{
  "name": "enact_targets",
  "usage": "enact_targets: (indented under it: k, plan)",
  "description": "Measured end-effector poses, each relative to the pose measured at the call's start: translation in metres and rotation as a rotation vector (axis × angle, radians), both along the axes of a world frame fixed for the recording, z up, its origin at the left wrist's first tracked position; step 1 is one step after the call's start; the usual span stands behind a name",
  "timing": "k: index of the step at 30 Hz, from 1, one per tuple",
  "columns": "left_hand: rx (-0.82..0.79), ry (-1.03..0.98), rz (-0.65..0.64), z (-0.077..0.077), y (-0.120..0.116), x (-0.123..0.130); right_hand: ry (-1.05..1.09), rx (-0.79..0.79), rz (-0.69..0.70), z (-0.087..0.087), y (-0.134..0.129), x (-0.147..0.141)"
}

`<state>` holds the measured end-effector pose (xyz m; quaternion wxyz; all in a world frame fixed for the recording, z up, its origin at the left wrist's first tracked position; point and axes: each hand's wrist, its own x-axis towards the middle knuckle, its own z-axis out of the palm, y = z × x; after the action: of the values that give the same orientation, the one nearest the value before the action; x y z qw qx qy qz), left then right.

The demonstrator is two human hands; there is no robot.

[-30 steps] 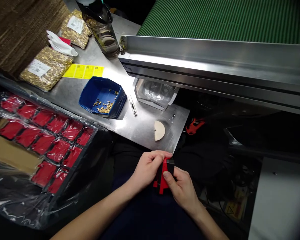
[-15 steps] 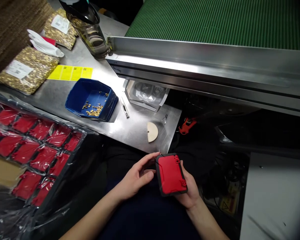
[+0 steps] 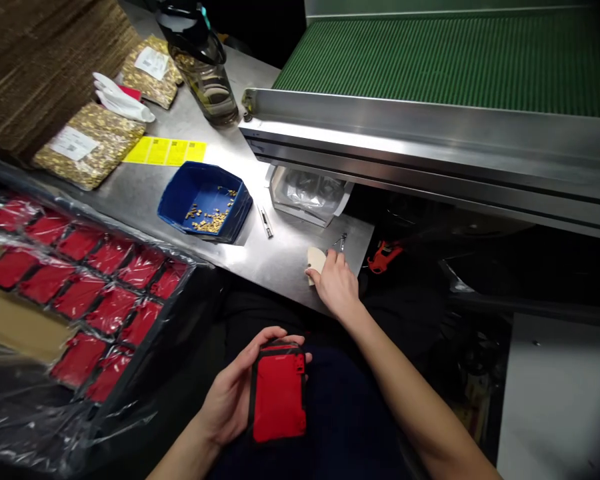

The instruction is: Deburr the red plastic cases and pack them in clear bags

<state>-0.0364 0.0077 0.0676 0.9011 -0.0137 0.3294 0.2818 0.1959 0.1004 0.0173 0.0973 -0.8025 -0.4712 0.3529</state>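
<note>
in the head view, the left hand (image 3: pixel 235 390) cups the red and black case (image 3: pixel 280 397) from its left side, fingers wrapped past the top edge, above the person's lap; this grip seems meant to support it with the red face up while freeing the other hand. the right hand (image 3: pixel 337 283) is at the near end of the bench (image 3: pixel 270 270), fingers bent down over the cream disc (image 3: pixel 316 259), thumb at its edge; whether it pinches the disc or merely touches it, i cannot tell. a small metal tool (image 3: pixel 342 240) lies just beyond those fingers. the blue bin (image 3: pixel 180 190) holds loose brass-coloured pieces (image 3: pixel 215 220), probably to contain them within reach. at left, red pieces (image 3: pixel 110 310) sit in rows under clear plastic, apparently for protection.
</note>
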Motion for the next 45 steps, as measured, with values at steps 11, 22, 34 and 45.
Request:
enact_targets:
  k: [11,22,34,45]
  plan:
    - [-0.113,0.122,0.058,-0.001,-0.001,0.007,0.451,0.010,0.349,0.071,-0.075,0.013]
    - [-0.017,0.226,-0.161,-0.005,0.009,0.012,0.154,0.148,1.102,0.106,-0.128,-0.019]
    - [0.091,0.383,-0.229,-0.011,0.002,0.023,0.197,-0.073,1.018,0.117,-0.110,-0.007]
    - [0.147,0.400,-0.268,-0.014,0.002,0.024,0.185,-0.119,0.988,0.120,-0.104,-0.014]
